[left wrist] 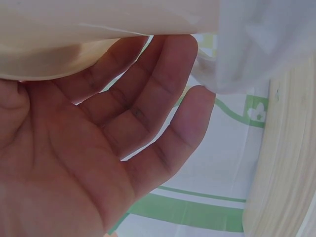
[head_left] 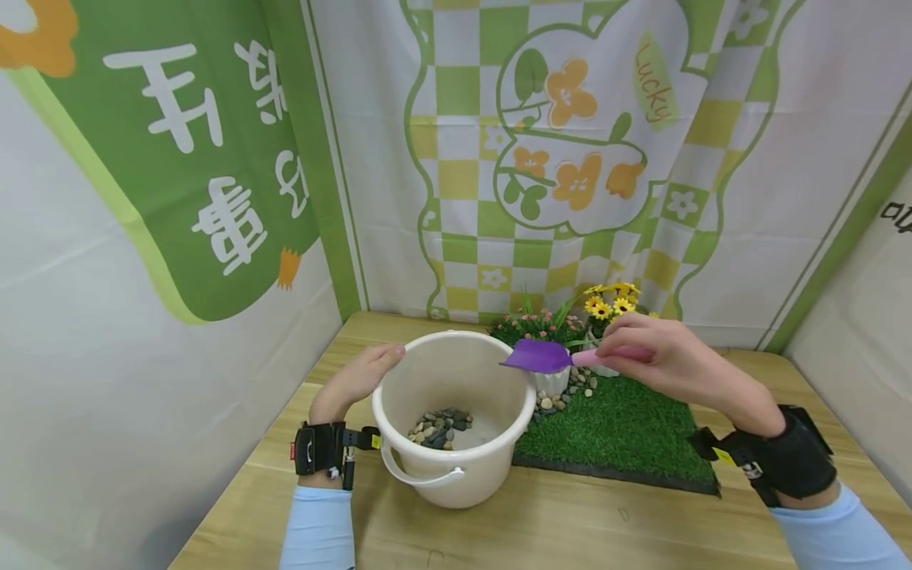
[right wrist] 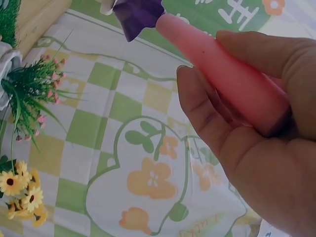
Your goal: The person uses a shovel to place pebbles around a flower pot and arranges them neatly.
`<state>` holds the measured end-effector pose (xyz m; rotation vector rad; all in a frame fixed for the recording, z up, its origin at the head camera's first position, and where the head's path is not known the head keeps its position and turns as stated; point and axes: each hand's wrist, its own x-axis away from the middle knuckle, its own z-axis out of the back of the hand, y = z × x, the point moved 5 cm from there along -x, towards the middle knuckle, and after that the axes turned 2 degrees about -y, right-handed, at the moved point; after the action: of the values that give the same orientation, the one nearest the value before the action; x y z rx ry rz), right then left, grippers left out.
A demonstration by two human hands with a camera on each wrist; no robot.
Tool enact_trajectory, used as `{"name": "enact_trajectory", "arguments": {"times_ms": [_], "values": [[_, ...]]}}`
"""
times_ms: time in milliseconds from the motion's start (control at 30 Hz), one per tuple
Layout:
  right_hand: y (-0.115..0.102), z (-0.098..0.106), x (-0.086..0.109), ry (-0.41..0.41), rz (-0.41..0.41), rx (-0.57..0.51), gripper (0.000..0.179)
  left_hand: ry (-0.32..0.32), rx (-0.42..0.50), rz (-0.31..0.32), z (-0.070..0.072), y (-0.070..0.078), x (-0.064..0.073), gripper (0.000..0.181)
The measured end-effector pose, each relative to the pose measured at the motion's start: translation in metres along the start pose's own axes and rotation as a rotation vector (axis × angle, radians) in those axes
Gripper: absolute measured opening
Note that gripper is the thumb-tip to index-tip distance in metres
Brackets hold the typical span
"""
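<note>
A cream bucket stands on the wooden table, its white handle hanging down in front. Several dark and pale pebbles lie at its bottom. My left hand holds the bucket at its left rim; the left wrist view shows the curved fingers against the outer wall. In my right hand is a small toy shovel, gripped by its pink handle. Its purple blade is level over the bucket's right rim, with no pebbles visible on it.
Right of the bucket lies a green turf mat. Pebbles sit at its back left corner beside a white pot of pink flowers. Yellow flowers stand behind my right hand. Printed cloth walls enclose the table.
</note>
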<state>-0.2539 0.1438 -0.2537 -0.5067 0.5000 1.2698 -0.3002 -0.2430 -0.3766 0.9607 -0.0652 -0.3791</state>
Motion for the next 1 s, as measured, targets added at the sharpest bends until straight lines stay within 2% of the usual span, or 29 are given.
{"name": "enact_trajectory", "arguments": {"times_ms": [233, 400, 533, 700, 800, 1000], "values": [[-0.003, -0.003, -0.012, -0.012, 0.061, 0.012, 0.03, -0.003, 0.006, 0.003, 0.002, 0.002, 0.0, 0.049], [0.0, -0.009, -0.019, -0.074, 0.029, 0.005, 0.025, 0.011, -0.003, 0.0, 0.002, 0.002, -0.001, 0.048], [0.001, -0.014, -0.02, -0.102, 0.005, -0.015, 0.026, -0.003, -0.002, 0.036, -0.002, -0.002, 0.001, 0.048], [0.005, -0.019, -0.024, -0.131, -0.008, -0.003, 0.022, 0.003, 0.008, 0.049, -0.003, -0.004, 0.003, 0.051], [0.009, -0.022, -0.026, -0.195, -0.045, 0.006, 0.016, 0.012, 0.005, 0.05, -0.002, -0.003, 0.002, 0.051], [0.018, -0.027, -0.026, -0.363, -0.182, -0.009, 0.011, 0.008, -0.002, 0.035, -0.001, -0.001, 0.001, 0.05]]}}
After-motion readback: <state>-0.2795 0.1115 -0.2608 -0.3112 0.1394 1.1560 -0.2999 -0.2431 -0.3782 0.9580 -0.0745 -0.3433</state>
